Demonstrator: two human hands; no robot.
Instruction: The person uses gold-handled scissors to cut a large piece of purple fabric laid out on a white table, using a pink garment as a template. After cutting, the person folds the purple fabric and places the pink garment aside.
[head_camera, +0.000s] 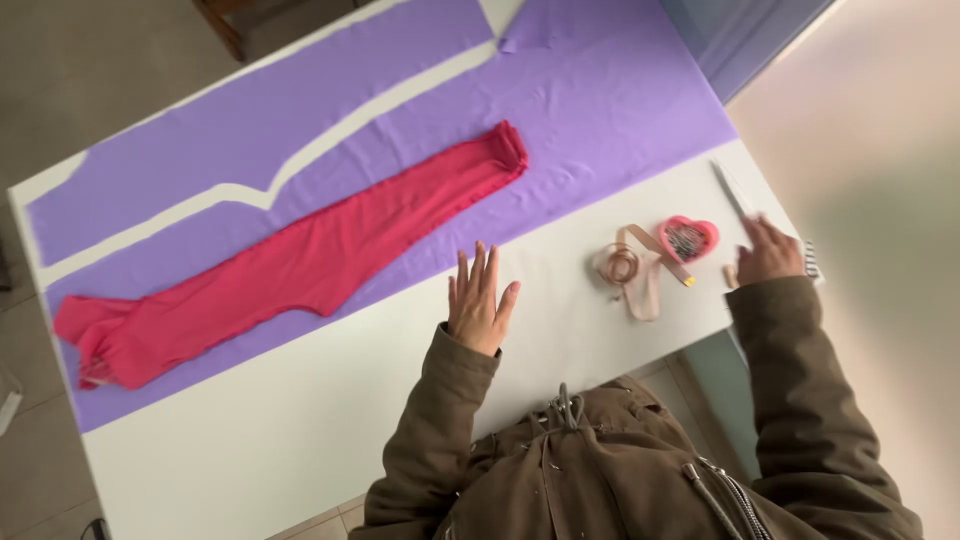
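My left hand (479, 300) lies flat and open on the white table (300, 420), fingers spread, just below the edge of the purple fabric (600, 110). A long pink garment piece (300, 265) stretches diagonally across that fabric, to the left of this hand. My right hand (768, 252) rests at the table's right edge, fingers down on a small striped object (812, 262) beside a long white ruler (735, 190). What it grips, if anything, is hidden. A pink heart-shaped pin dish (688, 238) and a coiled beige tape measure (630, 268) sit between my hands.
A second cut purple fabric piece (250, 120) lies along the far side, with a white gap between the pieces. The table ends just right of my right hand. A wooden chair leg (225, 25) stands beyond the far edge.
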